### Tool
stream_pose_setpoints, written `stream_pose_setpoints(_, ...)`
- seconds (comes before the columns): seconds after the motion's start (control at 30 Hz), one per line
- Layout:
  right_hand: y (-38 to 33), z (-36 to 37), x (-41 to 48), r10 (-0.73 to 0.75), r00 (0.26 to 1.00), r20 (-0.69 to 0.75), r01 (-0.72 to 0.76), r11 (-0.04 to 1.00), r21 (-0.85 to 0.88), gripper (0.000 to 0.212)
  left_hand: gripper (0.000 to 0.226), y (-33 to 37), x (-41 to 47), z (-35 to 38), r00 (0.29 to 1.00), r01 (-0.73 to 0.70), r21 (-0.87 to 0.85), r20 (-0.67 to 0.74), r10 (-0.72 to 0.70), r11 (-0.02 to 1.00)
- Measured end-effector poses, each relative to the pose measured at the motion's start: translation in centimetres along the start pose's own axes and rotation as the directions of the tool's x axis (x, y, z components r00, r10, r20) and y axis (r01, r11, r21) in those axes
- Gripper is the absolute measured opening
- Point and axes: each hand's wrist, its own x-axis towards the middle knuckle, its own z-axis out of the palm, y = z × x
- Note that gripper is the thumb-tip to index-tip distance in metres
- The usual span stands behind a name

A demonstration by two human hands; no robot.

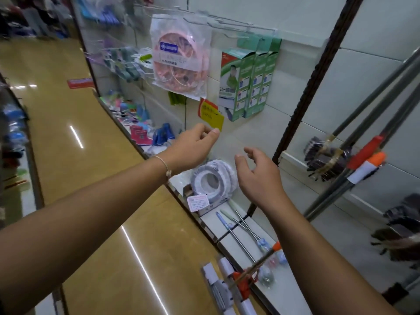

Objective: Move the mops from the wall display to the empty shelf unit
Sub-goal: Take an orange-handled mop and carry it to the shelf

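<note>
Left hand [193, 146]: raised before the wall display, fingers loosely curled, holding nothing; thin bracelet [167, 169] at the wrist. Right hand [259, 178]: raised beside it and apart from it, fingers loosely bent, holding nothing. Mops [327, 160]: several with grey poles and dark stringy heads, leaning against the tiled wall [375, 30] at far right, beyond a dark upright post [318, 71], well apart from both hands. Flat mop [219, 286]: white-grey head, at the front edge of the low white ledge [288, 301]. On the ledge: round white packs [212, 180], long-handled brushes [242, 226]. Hanging above: pink hanger [179, 57] in a clear bag, green boxes [247, 83], yellow tag [212, 115].
</note>
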Motion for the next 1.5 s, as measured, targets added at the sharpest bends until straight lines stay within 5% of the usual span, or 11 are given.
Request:
stream_pose_setpoints(0.63, 8.5, -5.6, 4.6, 0.248, 0.946, -0.211, -0.258, 0.966, -0.020, 0.051, 0.039, 2.7, 8.4, 10.6, 0.941, -0.135, -0.088, 0.300, 0.156, 0.987)
stream_pose_setpoints(1.07, 22.1, -9.8, 5.1, 0.515, 0.818, -0.255, -0.510, 0.855, 0.094, 0.046, 0.034, 6.1, 10.4, 25.7, 0.851, -0.157, -0.049, 0.500, 0.160, 0.986)
stream_pose_setpoints(1.33, 26.4, -11.2, 5.4, 0.571, 0.766, -0.295, -0.569, 0.816, 0.102, 0.016, 0.031, 7.8, 11.3, 32.9, 0.785, -0.186, -0.052, 0.592, 0.181, 0.981)
stream_pose_setpoints(1.5, 28.2, -10.7, 6.0, 0.559, 0.770, -0.308, -0.550, 0.826, 0.123, 0.031, 0.026, 7.9, 11.5, 36.0, 0.777, -0.184, -0.065, 0.602, 0.185, 0.981)
